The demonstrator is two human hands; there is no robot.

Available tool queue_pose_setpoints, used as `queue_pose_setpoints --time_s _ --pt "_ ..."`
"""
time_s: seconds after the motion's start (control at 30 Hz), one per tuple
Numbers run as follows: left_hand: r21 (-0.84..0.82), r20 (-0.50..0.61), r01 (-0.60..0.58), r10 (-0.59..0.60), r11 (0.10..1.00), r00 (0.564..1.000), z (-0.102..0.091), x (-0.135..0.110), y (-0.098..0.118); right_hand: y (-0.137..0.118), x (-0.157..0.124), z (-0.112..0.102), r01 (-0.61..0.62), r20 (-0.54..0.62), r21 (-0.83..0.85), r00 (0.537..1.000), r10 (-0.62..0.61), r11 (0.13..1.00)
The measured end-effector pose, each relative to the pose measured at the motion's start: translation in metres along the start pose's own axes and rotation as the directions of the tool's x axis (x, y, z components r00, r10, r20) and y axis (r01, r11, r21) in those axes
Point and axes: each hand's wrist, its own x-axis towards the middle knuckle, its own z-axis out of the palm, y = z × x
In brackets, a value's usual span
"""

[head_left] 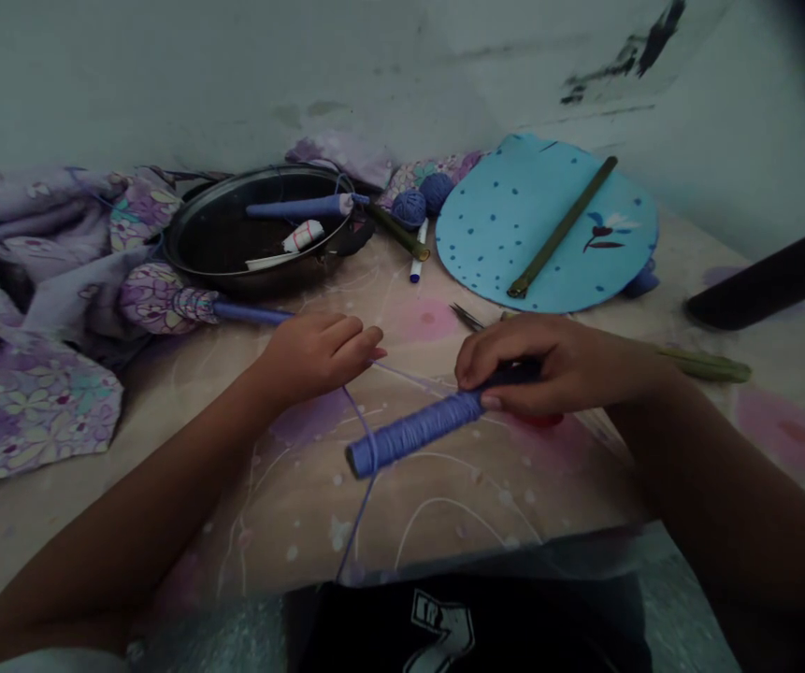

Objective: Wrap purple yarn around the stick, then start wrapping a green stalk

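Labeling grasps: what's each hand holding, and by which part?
The right hand grips the purple-wrapped stick by its dark section. The left hand appears to pinch the purple thread in its fingers.

Left hand (314, 360) curled, right hand (556, 365) clasped

**Pale floral-printed tabletop (437, 533), thickly scattered**
On it lie a dark metal pan (178, 245), lilac floral cloth (30, 271), a blue dotted paper circle (507, 243), a white marker (416, 257), scissors (467, 318) and a black slab (770, 279).
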Motion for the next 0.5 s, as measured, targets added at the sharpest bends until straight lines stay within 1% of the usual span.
queue_pose_setpoints --time_s 0.1,0.17,0.2,0.3,0.4,0.47,0.5 --pt "-0.034 -0.023 0.02 -0.021 0.999 1.0 0.003 -0.005 -0.004 0.003 -0.004 -0.007 -0.024 -0.146 -0.02 0.989 0.02 1.0" --pt "-0.077 -0.02 0.026 -0.028 0.997 0.999 0.004 -0.007 -0.006 0.006 -0.006 -0.011 -0.037 -0.194 0.008 0.98 0.038 0.999" --pt "-0.101 0.002 0.027 -0.027 0.995 1.0 0.004 -0.007 -0.007 0.008 -0.007 -0.013 -0.039 -0.203 0.036 0.978 0.045 0.999" --pt "-0.17 0.118 0.048 -0.028 0.984 0.993 0.003 -0.007 -0.009 0.013 -0.008 -0.015 -0.053 -0.186 0.099 0.98 0.071 0.994" --pt "-0.239 0.209 0.09 -0.039 0.967 0.977 0.003 -0.007 -0.011 0.019 -0.008 -0.018 -0.097 -0.186 0.045 0.977 0.104 0.994" --pt "-0.271 0.221 0.081 -0.019 0.959 0.975 0.004 -0.008 -0.012 0.023 -0.009 -0.021 -0.111 -0.18 -0.006 0.978 0.108 0.994" --pt "-0.28 0.217 0.064 -0.001 0.958 0.976 0.004 -0.008 -0.012 0.024 -0.009 -0.024 -0.112 -0.148 -0.017 0.983 0.108 0.994"
